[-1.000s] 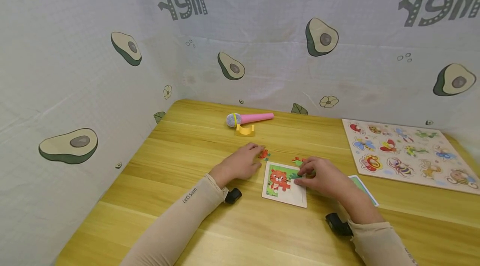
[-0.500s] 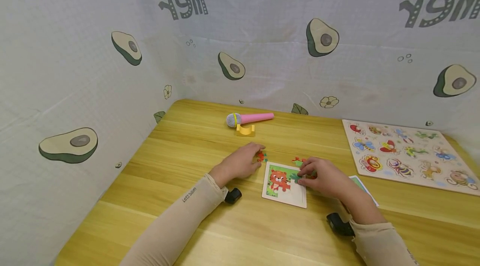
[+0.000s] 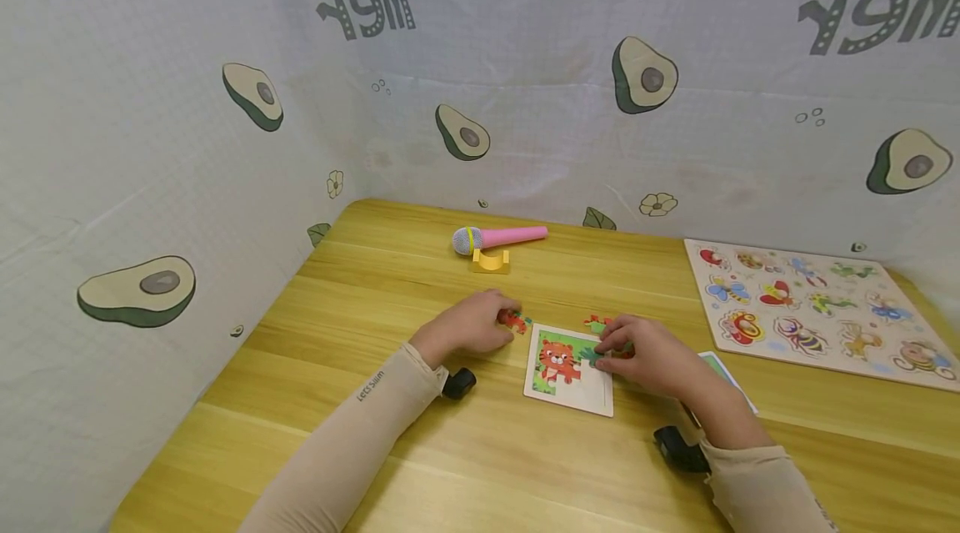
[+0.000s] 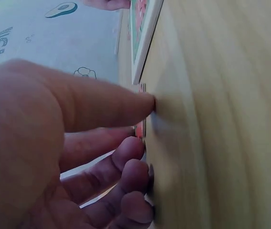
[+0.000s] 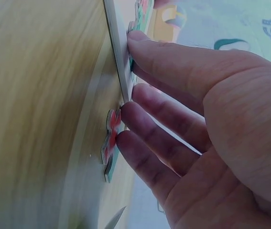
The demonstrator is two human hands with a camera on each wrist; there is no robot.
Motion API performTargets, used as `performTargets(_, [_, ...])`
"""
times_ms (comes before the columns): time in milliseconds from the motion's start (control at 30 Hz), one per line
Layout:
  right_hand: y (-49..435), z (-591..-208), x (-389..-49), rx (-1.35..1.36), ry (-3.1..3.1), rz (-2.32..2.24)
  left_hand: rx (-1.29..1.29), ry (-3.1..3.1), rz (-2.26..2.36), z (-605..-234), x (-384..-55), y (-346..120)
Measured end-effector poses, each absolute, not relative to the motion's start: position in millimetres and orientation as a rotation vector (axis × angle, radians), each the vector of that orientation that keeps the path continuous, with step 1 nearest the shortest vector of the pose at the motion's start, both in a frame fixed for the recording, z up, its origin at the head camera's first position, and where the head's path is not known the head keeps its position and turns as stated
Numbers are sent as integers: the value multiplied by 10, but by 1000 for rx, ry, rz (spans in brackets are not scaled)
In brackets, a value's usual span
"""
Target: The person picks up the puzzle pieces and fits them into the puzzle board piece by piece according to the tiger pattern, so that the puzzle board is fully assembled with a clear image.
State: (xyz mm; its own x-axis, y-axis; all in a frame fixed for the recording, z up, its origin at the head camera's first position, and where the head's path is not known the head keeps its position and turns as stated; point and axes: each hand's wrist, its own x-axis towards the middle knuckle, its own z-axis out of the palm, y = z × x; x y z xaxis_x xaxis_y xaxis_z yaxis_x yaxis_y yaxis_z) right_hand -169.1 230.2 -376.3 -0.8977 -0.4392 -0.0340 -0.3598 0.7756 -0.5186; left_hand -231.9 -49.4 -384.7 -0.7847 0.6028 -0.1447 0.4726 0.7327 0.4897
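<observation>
A square tiger puzzle board lies on the table, its picture partly filled and its lower right bare. My left hand reaches to a loose red puzzle piece left of the board. In the left wrist view, the index fingertip meets that piece, while the thumb tip comes down at the tabletop with a gap between. My right hand pinches a green puzzle piece between thumb and index finger at the board's right side. Its other fingertips extend past the board's edge, close to a red piece.
Another red-and-green piece lies just behind the board. A pink toy microphone and a yellow stand are farther back. A large insect puzzle board occupies the right, with a green-and-white card partly under the right forearm.
My left hand has drawn back slightly to the left, and the red piece has slid left and nearer with it, turning a little. The right hand stays nearly still at the board.
</observation>
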Motion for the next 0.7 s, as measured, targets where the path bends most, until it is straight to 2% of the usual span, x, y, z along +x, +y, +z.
performTargets(700, [2342,-3739,-1685,-640,2813,-734,804,2702,696,-3828,-2365,-555])
